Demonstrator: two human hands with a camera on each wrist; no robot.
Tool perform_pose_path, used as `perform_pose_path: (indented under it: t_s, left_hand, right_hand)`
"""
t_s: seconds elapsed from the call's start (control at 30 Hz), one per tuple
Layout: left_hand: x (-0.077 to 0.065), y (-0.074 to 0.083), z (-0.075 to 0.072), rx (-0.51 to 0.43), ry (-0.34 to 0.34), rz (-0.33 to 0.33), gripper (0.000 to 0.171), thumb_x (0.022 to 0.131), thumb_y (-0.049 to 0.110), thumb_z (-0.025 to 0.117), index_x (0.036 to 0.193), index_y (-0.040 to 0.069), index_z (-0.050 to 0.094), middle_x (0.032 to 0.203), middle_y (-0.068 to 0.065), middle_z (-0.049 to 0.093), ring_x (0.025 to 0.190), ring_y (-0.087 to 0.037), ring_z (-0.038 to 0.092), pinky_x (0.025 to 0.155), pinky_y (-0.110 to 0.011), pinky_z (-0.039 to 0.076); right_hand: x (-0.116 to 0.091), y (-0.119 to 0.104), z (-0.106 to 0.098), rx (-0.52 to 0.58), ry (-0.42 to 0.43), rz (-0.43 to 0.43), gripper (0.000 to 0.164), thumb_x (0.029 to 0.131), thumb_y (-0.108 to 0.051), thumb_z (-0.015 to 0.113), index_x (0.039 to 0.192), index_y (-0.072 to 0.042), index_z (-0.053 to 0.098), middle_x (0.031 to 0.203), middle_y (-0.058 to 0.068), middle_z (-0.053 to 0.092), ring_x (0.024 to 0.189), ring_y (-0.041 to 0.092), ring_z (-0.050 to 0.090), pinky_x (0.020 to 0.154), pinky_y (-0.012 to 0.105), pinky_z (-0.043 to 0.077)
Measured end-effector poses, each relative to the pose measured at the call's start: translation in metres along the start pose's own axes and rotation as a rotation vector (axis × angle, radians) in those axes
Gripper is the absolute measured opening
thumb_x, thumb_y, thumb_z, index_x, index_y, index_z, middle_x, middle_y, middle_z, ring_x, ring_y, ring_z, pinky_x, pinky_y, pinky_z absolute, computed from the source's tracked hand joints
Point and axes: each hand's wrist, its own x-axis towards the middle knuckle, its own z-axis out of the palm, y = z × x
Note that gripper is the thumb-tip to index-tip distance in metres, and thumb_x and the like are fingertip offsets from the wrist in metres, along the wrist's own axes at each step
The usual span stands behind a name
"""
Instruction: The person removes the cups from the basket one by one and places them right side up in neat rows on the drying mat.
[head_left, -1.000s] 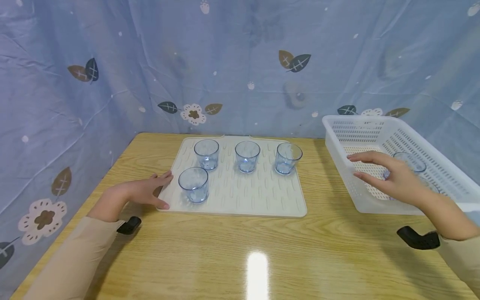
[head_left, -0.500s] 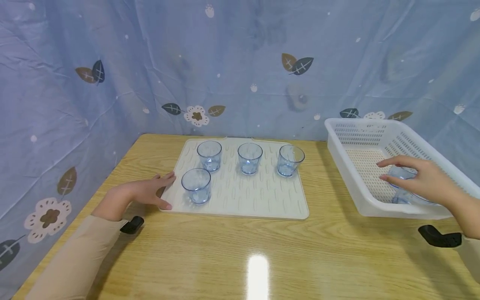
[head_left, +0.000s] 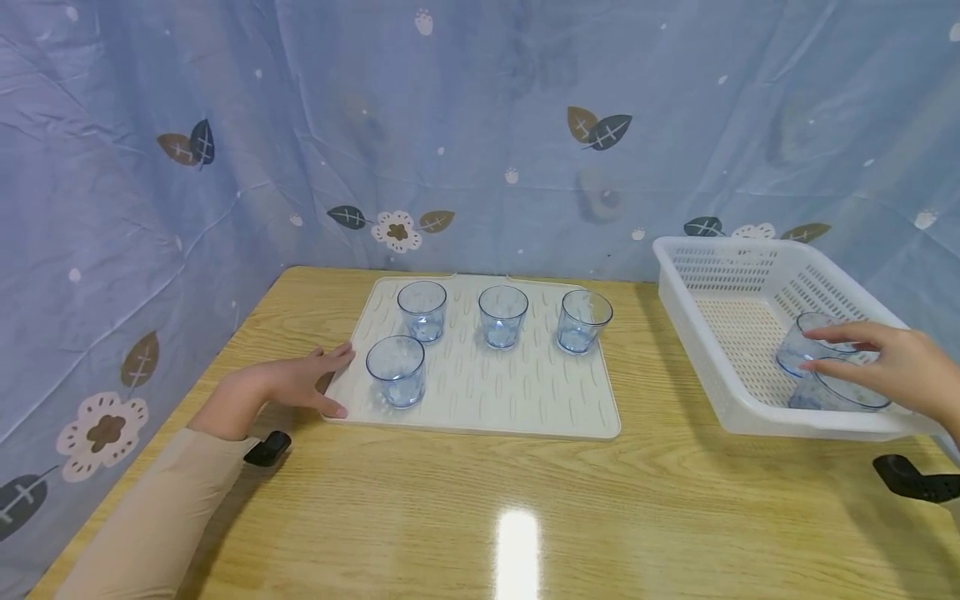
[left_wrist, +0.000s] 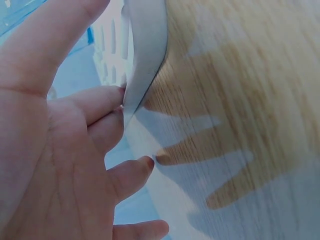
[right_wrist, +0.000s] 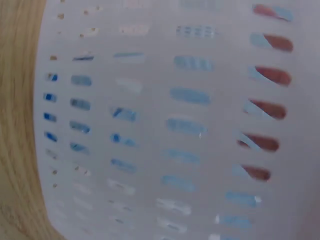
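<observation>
My left hand (head_left: 300, 385) rests at the left edge of a cream drying mat (head_left: 517, 400), fingers spread, thumb by its front corner; the left wrist view shows fingertips (left_wrist: 117, 97) against the mat's raised edge. A clear bluish glass (head_left: 397, 371) stands just right of that hand. Behind it are three more upright glasses in a row: left (head_left: 422, 312), middle (head_left: 503, 317) and right (head_left: 584, 322). My right hand (head_left: 892, 362) is over the white basket's near right part, thumb and fingers apart, fingertips overlapping a tilted glass (head_left: 795, 350) and just above another glass (head_left: 832, 396).
The white perforated basket (head_left: 697, 342) stands on the right of the wooden table (head_left: 420, 500); its slotted wall (right_wrist: 150, 150) fills the right wrist view. A blue patterned curtain (head_left: 480, 150) hangs behind and at the left. Black straps with mounts circle both wrists.
My right hand has moved right, from above the basket's left rim to the glasses inside it. The left hand keeps its place at the mat, while the head view has shifted slightly.
</observation>
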Motion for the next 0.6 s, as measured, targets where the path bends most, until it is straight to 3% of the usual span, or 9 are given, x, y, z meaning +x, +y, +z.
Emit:
perform_pose_path:
  t_s: [0.23, 0.6]
  left_hand:
    - [0.001, 0.003, -0.001, 0.032, 0.003, -0.005, 0.111, 0.090, 0.043, 0.079, 0.162, -0.005, 0.010, 0.167, -0.028, -0.003, 0.146, -0.061, -0.006, 0.110, -0.077, 0.011]
    - [-0.001, 0.005, 0.002, 0.029, 0.008, 0.004, 0.109, 0.090, 0.041, 0.080, 0.161, -0.007, 0.012, 0.167, -0.028, 0.000, 0.145, -0.063, -0.004, 0.110, -0.077, 0.012]
  right_hand:
    - [-0.009, 0.018, 0.008, 0.015, 0.056, -0.032, 0.059, 0.088, -0.022, 0.083, 0.126, 0.016, 0.059, 0.123, 0.044, 0.052, 0.106, 0.056, 0.048, 0.087, 0.067, 0.040]
    - [-0.017, 0.032, 0.016, 0.078, 0.055, -0.030, 0.057, 0.092, -0.015, 0.079, 0.126, 0.022, 0.052, 0.126, 0.047, 0.044, 0.108, 0.062, 0.043, 0.089, 0.074, 0.036]
